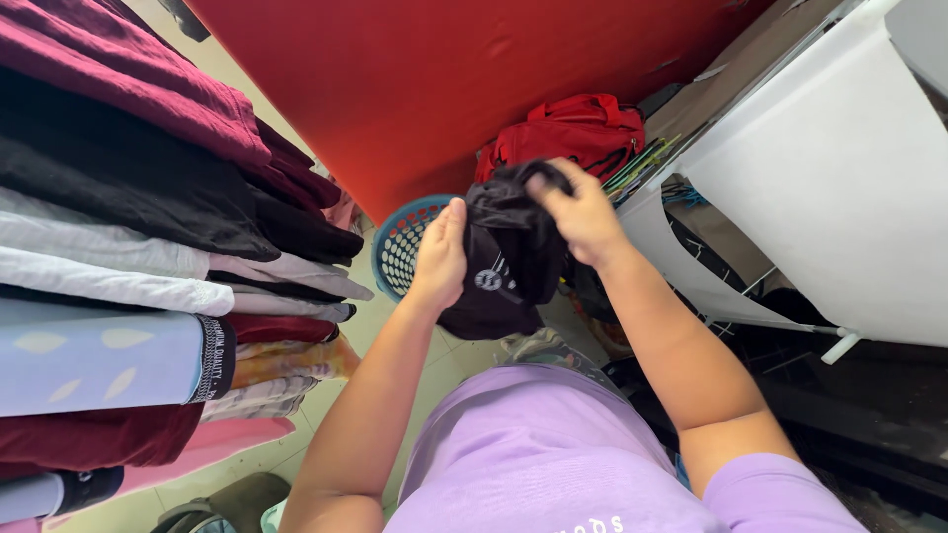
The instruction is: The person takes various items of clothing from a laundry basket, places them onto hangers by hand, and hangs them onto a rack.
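Purple shirt closest; both hands grip a black garment, left hand clasping its side, right hand pinching its top; seemingly mid-handling over the blue basket, hung clothes alongside.

Hanging clothes crowd the left side. A white fabric rack blocks the right. A red wall stands ahead, with a red bag and blue basket below it. Open floor runs down the middle.
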